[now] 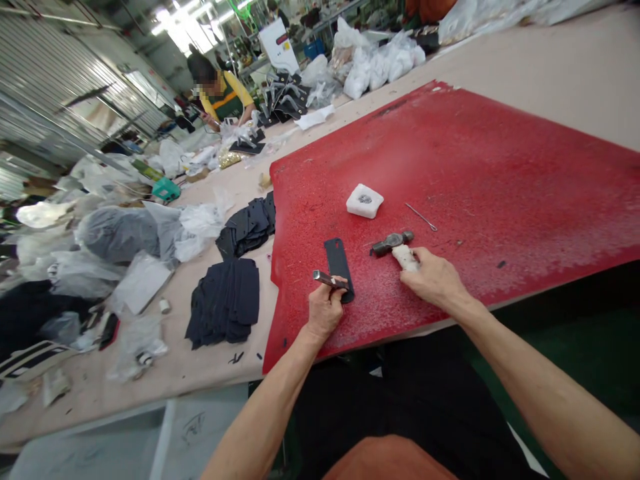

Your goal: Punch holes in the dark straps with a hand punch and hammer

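My left hand (325,310) is closed round a metal punch (327,279), whose shiny end points up and to the left. Beneath it lies a dark strip of material (337,257) on the red mat (460,160); the near end of the strip is partly hidden by the hand. In my right hand (435,277) is a ball-peen hammer (393,243), gripped by its pale wrapped handle. The hammer head sits low over the mat, to the right of the strip and apart from it. Whether it touches the mat I cannot tell.
A white block (365,200) with a dark mark and a thin metal rod (421,217) lie on the mat. Left of it are stacks of dark pieces (225,303). Plastic bags (120,230) crowd the far left. Across the table a person (225,93) works.
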Tool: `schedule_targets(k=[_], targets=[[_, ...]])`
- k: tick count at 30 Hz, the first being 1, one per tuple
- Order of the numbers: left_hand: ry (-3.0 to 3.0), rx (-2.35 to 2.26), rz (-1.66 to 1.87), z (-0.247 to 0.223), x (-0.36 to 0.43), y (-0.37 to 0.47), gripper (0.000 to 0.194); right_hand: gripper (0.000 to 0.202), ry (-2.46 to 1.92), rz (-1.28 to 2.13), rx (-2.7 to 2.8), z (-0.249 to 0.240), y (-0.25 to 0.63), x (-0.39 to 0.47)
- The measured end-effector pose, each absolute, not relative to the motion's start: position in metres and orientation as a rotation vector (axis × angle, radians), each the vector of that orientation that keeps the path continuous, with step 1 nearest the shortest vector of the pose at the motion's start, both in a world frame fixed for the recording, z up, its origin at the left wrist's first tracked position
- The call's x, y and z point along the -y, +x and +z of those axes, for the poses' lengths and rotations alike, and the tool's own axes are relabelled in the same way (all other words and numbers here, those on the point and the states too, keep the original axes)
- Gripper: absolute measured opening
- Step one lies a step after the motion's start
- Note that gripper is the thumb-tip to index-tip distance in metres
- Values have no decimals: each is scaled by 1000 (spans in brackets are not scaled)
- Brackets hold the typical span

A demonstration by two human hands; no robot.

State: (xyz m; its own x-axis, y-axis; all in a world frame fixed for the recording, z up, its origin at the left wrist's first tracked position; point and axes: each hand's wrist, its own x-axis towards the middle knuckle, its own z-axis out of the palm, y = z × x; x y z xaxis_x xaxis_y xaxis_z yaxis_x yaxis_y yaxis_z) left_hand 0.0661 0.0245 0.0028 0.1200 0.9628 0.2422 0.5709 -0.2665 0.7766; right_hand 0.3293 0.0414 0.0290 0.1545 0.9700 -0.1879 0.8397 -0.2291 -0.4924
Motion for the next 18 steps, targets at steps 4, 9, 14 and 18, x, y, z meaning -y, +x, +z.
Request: schedule_targets(k=[4, 9, 14, 18], targets=[[1890, -1444, 993, 3, -26, 64, 20, 44, -2158, 825, 1726, 34, 329, -44], [1897, -1411, 1011, 1, -27, 60, 22, 45, -1879, 131, 2080, 46, 307, -34], [1940, -1395, 1033, -3, -27, 56, 24, 38, -1397, 298, 2321, 31, 261, -25], [1954, -1387, 1051, -6, -27, 53, 24, 37, -1389, 397, 2295, 12, 238, -19]])
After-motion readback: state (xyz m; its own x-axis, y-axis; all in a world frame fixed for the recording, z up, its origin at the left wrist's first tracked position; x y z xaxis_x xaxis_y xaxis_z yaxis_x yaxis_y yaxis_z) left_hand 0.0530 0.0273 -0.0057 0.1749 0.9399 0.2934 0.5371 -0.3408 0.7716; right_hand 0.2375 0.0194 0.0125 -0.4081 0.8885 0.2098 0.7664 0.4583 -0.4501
